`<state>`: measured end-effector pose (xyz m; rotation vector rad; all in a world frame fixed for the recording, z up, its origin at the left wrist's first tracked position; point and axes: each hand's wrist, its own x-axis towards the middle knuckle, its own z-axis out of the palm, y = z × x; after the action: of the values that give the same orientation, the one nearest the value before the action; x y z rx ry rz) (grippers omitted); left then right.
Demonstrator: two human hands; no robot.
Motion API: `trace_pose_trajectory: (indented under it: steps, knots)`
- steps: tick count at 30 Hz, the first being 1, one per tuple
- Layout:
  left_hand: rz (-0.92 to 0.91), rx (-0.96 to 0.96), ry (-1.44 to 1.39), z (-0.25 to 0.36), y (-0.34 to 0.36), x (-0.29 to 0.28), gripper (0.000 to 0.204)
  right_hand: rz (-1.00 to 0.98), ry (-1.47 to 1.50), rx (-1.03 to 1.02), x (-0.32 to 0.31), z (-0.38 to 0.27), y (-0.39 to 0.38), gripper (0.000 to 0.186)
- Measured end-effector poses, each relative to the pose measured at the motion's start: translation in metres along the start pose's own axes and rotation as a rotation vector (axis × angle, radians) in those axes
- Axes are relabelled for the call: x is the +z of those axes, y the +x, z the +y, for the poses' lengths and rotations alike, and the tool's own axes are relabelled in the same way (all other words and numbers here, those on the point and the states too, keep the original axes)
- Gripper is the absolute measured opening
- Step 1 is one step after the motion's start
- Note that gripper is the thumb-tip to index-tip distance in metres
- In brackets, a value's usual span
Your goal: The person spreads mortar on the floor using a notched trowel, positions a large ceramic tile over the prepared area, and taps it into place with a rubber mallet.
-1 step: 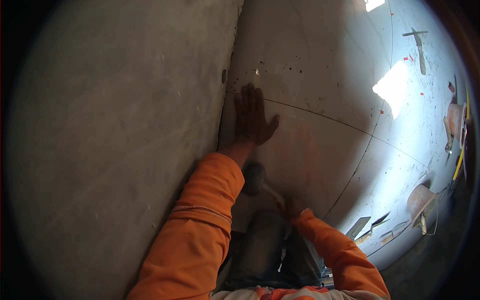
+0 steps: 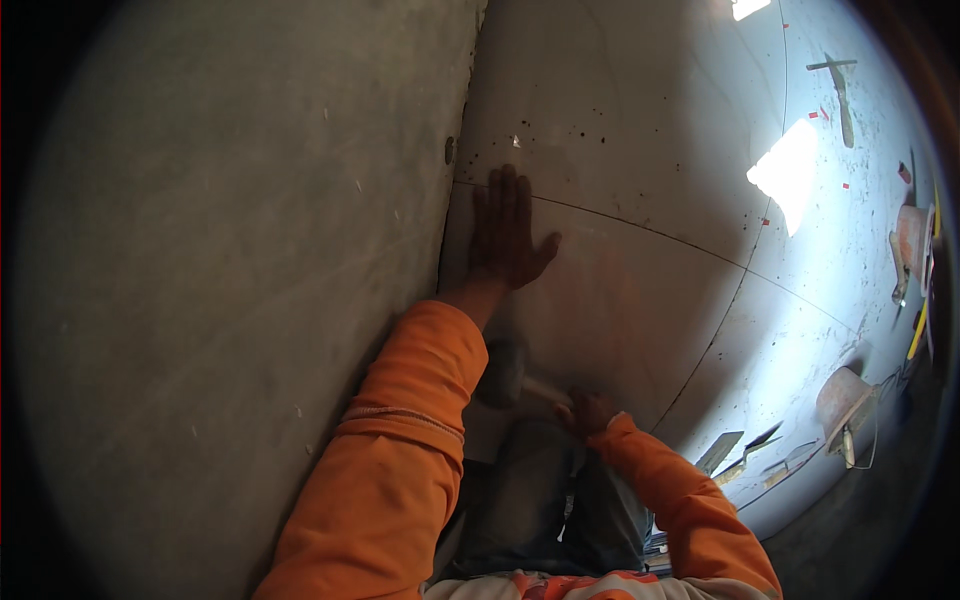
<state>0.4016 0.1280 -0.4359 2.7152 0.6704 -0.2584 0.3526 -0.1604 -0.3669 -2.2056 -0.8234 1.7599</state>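
Note:
My left hand (image 2: pixel 507 235) lies flat on a pale floor tile (image 2: pixel 620 310), fingers stretched toward the joint with the tile beyond and thumb spread to the right. It holds nothing. My right hand (image 2: pixel 590 412) is closed around the handle of a mallet with a dark, rounded head (image 2: pixel 503 374). The mallet head is low over the same tile, just right of my left sleeve. Whether it touches the tile, I cannot tell. My knees are close behind the mallet.
A bare grey wall (image 2: pixel 240 250) rises along the left. To the right, on sunlit tiles, are a trowel-like tool (image 2: pixel 840 100), a reddish bucket (image 2: pixel 845 400) with a wire handle, another reddish container (image 2: pixel 912 240) and several flat tools (image 2: pixel 720 452). Small red bits lie near the joints.
The mallet head has shifted slightly left and toward me, with its handle at a flatter angle. My left hand remains in the same place on the tile.

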Motion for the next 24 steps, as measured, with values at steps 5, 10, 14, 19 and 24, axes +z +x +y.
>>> trace_pose_trajectory:
  steps: [5, 10, 14, 19, 24]
  knots:
    - [-0.037, 0.132, 0.033, -0.01, -0.004, 0.004, 0.094, -0.091, 0.026, -0.099, -0.003, -0.011, -0.001, 0.048]
    - [-0.048, 0.115, 0.079, -0.007, -0.004, 0.004, 0.093, -0.087, 0.027, -0.335, 0.0, -0.029, 0.0, 0.054]
    - [-0.019, 0.111, 0.124, -0.007, -0.006, 0.008, 0.092, -0.112, -0.01, -0.141, -0.008, -0.041, 0.012, 0.053]
    - [0.006, 0.122, 0.101, -0.005, -0.002, 0.008, 0.092, -0.042, -0.031, -0.24, 0.006, -0.022, 0.02, 0.053]
    - [0.011, 0.121, 0.091, -0.005, 0.0, 0.008, 0.091, 0.069, 0.014, -0.46, 0.004, -0.014, 0.019, 0.054]
